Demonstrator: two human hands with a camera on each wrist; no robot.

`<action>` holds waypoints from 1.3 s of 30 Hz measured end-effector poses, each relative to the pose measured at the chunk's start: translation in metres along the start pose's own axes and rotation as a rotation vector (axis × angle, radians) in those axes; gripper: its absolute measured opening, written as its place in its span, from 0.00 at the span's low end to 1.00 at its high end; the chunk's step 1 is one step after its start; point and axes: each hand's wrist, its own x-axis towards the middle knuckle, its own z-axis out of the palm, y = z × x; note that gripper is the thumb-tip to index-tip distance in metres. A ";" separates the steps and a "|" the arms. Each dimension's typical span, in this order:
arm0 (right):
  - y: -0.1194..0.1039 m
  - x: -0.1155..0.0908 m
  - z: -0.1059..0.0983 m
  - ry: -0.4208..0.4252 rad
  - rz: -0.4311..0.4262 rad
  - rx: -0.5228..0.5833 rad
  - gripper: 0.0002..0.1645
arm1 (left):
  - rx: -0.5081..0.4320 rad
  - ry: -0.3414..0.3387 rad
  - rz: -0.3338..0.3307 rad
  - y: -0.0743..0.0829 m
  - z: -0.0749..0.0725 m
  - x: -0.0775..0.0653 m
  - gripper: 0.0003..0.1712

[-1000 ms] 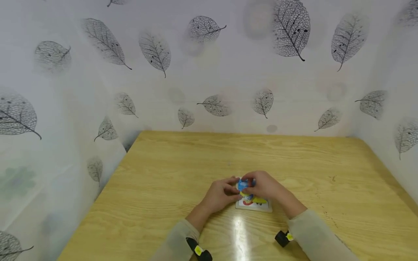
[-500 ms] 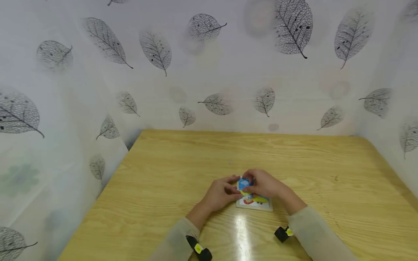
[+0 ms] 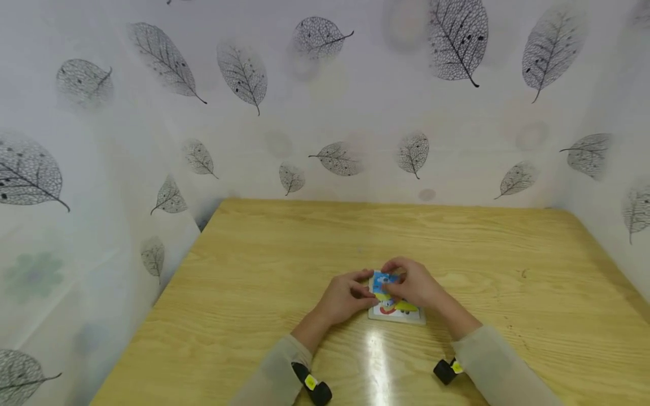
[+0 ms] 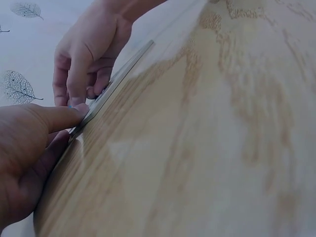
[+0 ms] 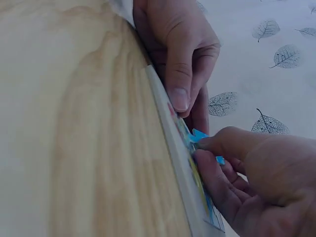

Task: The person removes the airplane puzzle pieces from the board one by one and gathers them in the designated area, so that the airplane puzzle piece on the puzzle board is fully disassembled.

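Note:
A small jigsaw puzzle board [image 3: 396, 321] with a pale frame lies on the table, its picture blue at the top with yellow and red below. My left hand [image 3: 342, 298] holds the board's left side, thumb at the front and fingers spread toward the back corner. Between thumb and fingertips, my right hand [image 3: 417, 285] pinches a bright blue puzzle piece [image 5: 199, 134], tilted up close over the board's upper part. Its fingers hide much of the piece and the board's upper right. From the left wrist, the board's frame edge [image 4: 121, 81] shows side-on, both hands meeting at its near end.
The wood-grain table [image 3: 264, 254] extends around the board. Behind and beside it hangs a white sheet [image 3: 345, 113] printed with dark leaves. Black wrist cameras are strapped at the left cuff [image 3: 284, 361] and right cuff [image 3: 482, 349].
My right hand has shifted slightly with the blue piece, and more of the board's blue upper part shows. The left hand keeps its place at the board's left side.

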 end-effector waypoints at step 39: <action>0.056 -0.024 -0.091 -0.167 0.151 0.237 0.22 | -0.047 0.002 -0.025 0.000 0.002 -0.001 0.03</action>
